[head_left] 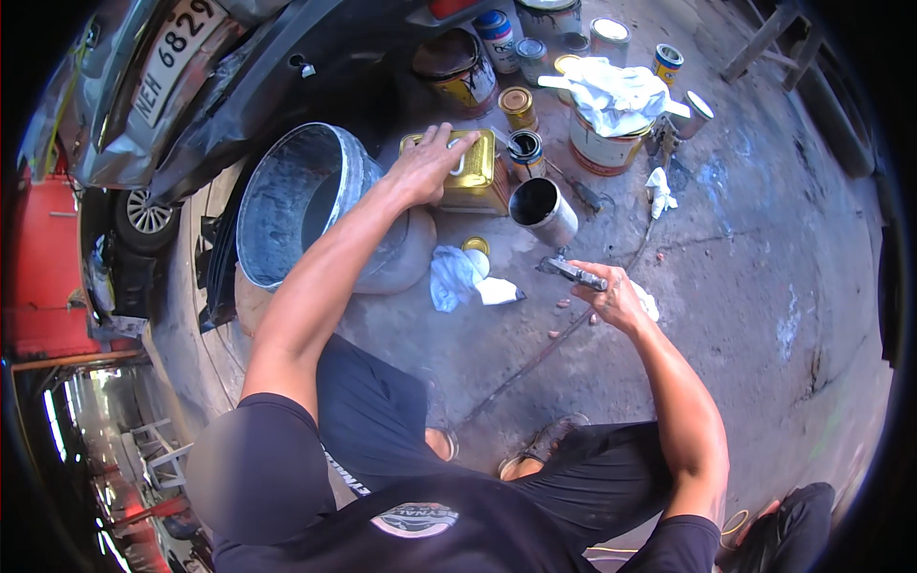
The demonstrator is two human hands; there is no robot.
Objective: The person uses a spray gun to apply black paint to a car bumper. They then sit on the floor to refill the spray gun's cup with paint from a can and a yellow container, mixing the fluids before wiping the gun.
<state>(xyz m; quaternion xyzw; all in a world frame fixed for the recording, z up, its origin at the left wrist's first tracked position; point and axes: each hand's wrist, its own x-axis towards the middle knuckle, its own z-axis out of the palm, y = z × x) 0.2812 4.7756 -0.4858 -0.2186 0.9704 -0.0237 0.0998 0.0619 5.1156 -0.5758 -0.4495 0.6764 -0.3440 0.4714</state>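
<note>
1. In the head view, the gold rectangular tin (489,196) stands upright on the floor (745,315) and serves as the landmark. Its top is covered by the left hand (430,164), whose fingers are spread part-way near the handle; whether the handle is gripped cannot be told.

2. The spray gun (585,277) is held to the right of the tin and nearer the body. Its grip is enclosed by the curled fingers of the right hand (616,298); the metal cup (552,222) rises beyond it, with its open mouth toward the tin's right side.

3. The tin is judged to be stiff, thin-walled and possibly heavy, though its fill cannot be seen. It is best taken by the top handle, with its base steadied; smooth sides may become slippery if wetted by paint.

4. The gun is judged to be rigid and top-heavy if the cup is filled. It is best held by the grip and kept level, since whatever is inside could be spilled from the open mouth.

5. Room is limited by the small open can (527,170) just right of the tin and the grey tub (272,205) to its left; crumpled paper (451,279) is found on its near side.
</note>
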